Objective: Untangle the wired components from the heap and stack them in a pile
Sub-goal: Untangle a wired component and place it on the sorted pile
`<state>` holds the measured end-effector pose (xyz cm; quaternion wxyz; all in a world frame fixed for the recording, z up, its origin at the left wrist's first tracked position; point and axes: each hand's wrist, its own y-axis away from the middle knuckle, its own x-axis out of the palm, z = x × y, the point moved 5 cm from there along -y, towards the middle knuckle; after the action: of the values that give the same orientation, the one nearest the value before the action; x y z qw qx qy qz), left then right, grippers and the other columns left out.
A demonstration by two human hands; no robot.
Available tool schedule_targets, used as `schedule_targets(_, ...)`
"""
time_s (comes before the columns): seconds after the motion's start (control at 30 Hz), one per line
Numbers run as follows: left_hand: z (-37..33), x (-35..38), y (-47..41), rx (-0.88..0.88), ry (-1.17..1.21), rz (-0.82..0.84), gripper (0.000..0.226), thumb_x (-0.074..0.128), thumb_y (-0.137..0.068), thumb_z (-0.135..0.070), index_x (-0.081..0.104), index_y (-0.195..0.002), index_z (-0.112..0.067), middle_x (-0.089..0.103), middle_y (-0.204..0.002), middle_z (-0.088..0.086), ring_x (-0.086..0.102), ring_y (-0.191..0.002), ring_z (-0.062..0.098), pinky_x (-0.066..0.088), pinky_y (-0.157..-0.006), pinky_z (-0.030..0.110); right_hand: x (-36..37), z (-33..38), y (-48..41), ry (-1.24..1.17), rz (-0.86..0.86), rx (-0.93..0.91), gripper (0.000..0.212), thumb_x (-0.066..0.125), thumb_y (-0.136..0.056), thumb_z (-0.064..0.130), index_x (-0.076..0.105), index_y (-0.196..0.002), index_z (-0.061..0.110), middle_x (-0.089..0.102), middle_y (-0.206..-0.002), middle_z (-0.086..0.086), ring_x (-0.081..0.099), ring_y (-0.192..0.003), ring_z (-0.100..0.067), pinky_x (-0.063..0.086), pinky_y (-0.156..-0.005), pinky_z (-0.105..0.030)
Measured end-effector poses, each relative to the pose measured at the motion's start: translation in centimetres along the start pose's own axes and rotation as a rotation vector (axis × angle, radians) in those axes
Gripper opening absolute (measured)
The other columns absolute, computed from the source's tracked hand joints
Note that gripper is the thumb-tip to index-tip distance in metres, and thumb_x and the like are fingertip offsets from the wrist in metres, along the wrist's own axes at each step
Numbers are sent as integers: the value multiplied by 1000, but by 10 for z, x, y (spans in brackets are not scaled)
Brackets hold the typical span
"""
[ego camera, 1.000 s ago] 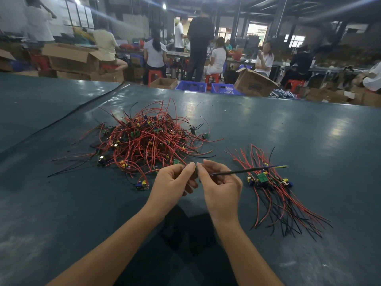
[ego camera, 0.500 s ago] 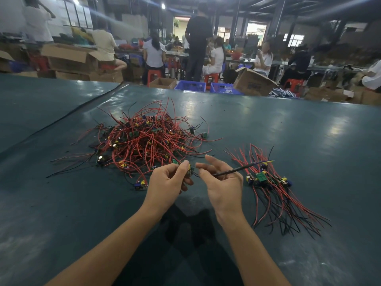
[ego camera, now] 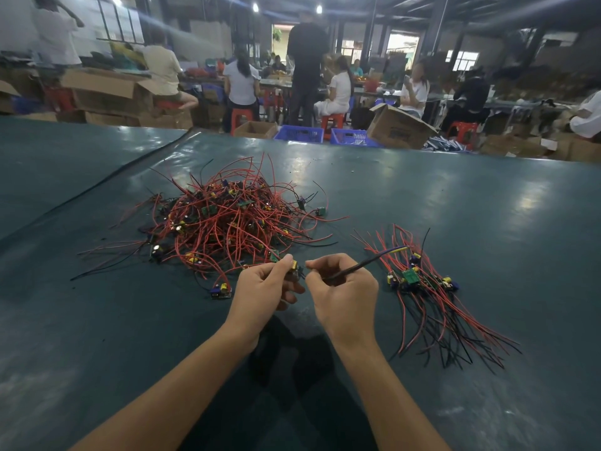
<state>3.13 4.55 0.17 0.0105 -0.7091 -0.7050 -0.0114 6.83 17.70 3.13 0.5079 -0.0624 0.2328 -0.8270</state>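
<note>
At the middle of the table (ego camera: 487, 196), just before the heap (ego camera: 227, 222), the left hand (ego camera: 260, 291) pinches a small component (ego camera: 294, 267) and the right hand (ego camera: 344, 294) pinches its black wire (ego camera: 374, 261), fingers curled. Best to draw the wire straight gently, then lay it aligned on the pile (ego camera: 422, 284) rightward.

Component (ego camera: 294, 269) between left hand (ego camera: 260, 292), right hand (ego camera: 344, 297)

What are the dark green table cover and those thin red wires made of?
The dark green table cover looks like a smooth vinyl or rubber sheet: it shines under the lamps and seems to overlap at a seam. The thin red wires seem plastic-coated, probably over metal: glossy, holding springy curves.
</note>
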Motion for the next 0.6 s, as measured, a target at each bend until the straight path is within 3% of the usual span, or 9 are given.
schedule_targets(0.13,2,1,0,-44,33,31,37,61,-91,-41,69,-73,-10,70,-63,3,58,-52,10,47,-54,23,-1,2,-1,72,23,-52,10,73,-77,-3,71,-75,7,64,-63,7,60,-60,-2,46,-56,-10)
schedule_targets(0.33,2,0,-1,-18,8,59,28,72,-83,-38,71,-72,-12,68,-62,3,60,-54,11,49,-55,24,0,7,0,113,28,-126,21,74,-77,-2,65,-68,15,57,-56,16,59,-56,3,41,-52,-5)
schedule_targets(0.6,5,0,-2,-40,17,51,26,63,-91,-26,72,-85,-3,68,-62,4,60,-54,12,48,-53,24,0,2,-2,-3,87,-46,17,70,-79,-5,67,-77,12,66,-67,12,63,-60,4,45,-56,-5)
